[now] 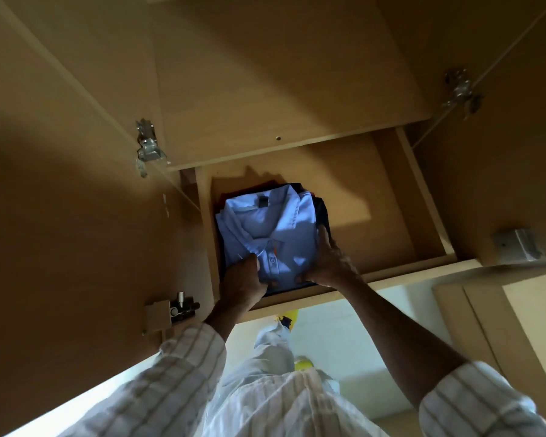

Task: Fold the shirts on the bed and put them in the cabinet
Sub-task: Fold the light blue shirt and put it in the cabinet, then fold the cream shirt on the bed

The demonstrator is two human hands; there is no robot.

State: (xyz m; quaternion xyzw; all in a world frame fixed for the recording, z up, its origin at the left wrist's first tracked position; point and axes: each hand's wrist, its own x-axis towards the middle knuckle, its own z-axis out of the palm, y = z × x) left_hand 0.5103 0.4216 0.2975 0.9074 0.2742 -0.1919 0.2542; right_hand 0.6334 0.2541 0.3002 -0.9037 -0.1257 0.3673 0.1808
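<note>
- The left hand (245, 283) grips the near left corner of the blue shirt (267, 234), fingers curled over the cloth and thumb on top by the button placket.
- The right hand (327, 261) holds the shirt's near right side, fingers spread flat along that edge and thumb tucked under the front corner.
- Both hands are closed on the shirt, one at each side of it.
- The shirt is folded, collar up and pointing away from the person, with a dark label inside the neck.
- It lies on top of a pile (320, 205) of dark folded clothes; a dark edge shows to the shirt's right and a reddish one behind it.
- The pile sits on a shelf (363, 228) inside the cabinet (281, 74), toward the shelf's left wall, leaving the shelf bare to the shirt's right.
- Sunlight falls across the shelf and the back panel behind the shirt.
- Both cabinet doors stand open; the left door (60, 200) carries a hinge (148, 146) above the shirt's level and a latch (183, 307) beside the left wrist.
- The right door (501, 168) has a hinge (460, 89) far above and right of the shirt.
- Striped sleeves (177, 370) cover both arms from the forearm down.
</note>
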